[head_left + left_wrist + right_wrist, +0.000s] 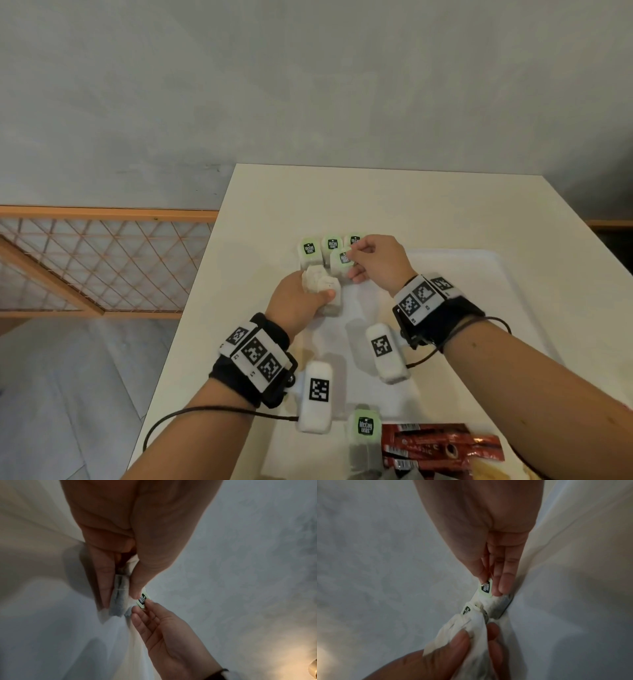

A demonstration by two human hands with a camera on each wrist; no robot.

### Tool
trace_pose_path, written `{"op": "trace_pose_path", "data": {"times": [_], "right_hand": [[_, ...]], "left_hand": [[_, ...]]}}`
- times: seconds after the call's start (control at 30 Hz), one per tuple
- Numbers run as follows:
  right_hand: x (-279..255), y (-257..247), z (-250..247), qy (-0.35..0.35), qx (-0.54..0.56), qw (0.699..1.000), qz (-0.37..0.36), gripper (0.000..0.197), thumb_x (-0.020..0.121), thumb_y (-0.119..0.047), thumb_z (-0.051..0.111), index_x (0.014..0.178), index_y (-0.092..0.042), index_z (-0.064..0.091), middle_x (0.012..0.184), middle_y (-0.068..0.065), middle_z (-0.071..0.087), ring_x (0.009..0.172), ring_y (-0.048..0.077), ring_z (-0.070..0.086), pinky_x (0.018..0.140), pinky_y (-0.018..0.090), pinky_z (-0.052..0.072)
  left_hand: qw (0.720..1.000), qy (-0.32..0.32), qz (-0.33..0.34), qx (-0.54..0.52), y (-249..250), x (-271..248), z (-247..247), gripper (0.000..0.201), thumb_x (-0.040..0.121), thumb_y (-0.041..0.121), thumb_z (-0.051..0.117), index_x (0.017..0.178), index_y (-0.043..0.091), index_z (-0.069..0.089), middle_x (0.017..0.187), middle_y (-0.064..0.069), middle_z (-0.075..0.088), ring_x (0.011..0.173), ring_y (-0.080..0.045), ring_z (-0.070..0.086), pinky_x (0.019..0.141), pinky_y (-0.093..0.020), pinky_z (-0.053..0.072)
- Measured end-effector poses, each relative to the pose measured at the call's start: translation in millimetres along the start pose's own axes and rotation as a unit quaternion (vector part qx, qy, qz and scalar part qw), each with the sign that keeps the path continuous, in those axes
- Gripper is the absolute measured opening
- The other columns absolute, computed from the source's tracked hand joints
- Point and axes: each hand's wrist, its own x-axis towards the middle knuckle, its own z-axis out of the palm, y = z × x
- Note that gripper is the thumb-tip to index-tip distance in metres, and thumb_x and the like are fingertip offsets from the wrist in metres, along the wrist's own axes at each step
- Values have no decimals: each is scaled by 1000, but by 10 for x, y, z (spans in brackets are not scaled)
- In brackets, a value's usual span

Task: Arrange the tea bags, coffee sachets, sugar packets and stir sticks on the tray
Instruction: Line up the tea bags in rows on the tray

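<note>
Three tea bags [331,247] with green tags lie in a row at the far left corner of the white tray [462,294]. My right hand [354,255] pinches the green tag [485,587] of a fourth tea bag [342,263] just in front of that row. My left hand [320,291] grips a small bunch of white tea bags [120,596] right beside it, over the tray's left part. The two hands nearly touch. Another tea bag [364,428] and several red coffee sachets [442,445] lie at the near edge. No stir sticks show.
The tray rests on a white table [376,198], and its right half is bare. A wooden lattice rail [102,260] stands to the left, beyond the table edge. Pale yellowish packets [479,474] peek in at the bottom edge.
</note>
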Motion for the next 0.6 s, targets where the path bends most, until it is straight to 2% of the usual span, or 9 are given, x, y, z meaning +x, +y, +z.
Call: {"op": "trace_pose_path", "data": {"times": [0.1,0.17,0.23,0.3,0.37,0.43,0.53,0.6], "right_hand": [[65,-53,83,8,-2,1000,-4,3,89,-3,65,87,-6,64,76,6,70,59,27,69,65,41,60],[72,-95,143,6,4,1000,2,4,88,-1,65,89,-5,64,76,8,70,60,30,69,67,44,61],[45,-143,170,15,0,1000,6,10,86,-2,67,95,-3,64,78,11,70,58,28,68,64,41,61],[-25,-182,154,37,-20,999,-12,18,85,-7,70,102,-5,63,82,11,67,53,20,64,54,30,58],[-157,-207,115,53,-36,997,-41,19,86,-15,71,101,-8,64,83,5,63,54,15,60,50,25,52],[-330,-198,70,20,-43,998,-43,18,86,-23,71,97,-9,68,83,4,65,58,15,59,51,25,49],[-611,-145,15,-56,-54,997,-15,18,86,-28,70,93,-11,72,82,2,69,60,15,61,54,26,48],[-763,-121,-26,-55,-25,998,-15,16,86,-23,71,92,-8,72,82,3,69,61,14,61,54,25,49]], "left_hand": [[1000,-7,0,-15,-10,-28,-37,20,82,10,71,101,15,67,104,-15,71,96,-32,70,89,-53,55],[999,-17,-7,-50,-12,-61,-61,18,88,4,66,103,14,66,98,-10,73,84,-24,73,85,-42,59],[995,-27,-24,-91,18,-113,-67,19,92,-1,60,106,10,65,97,-8,73,76,-21,74,79,-33,60],[991,-28,-45,-122,49,-149,-78,21,94,1,58,113,6,63,106,-14,72,85,-26,74,81,-35,60],[985,-17,-58,-160,90,-203,-86,20,95,2,55,113,4,64,106,-16,72,90,-28,72,79,-37,61],[980,-9,-65,-188,125,-261,-73,20,97,4,51,112,2,64,104,-18,71,95,-31,69,82,-40,60],[980,7,-60,-192,187,-376,-9,23,99,6,49,116,1,63,113,-23,68,106,-38,65,90,-47,56],[983,16,-54,-175,221,-460,49,20,98,8,50,111,6,66,111,-20,70,102,-35,68,87,-45,57]]}}
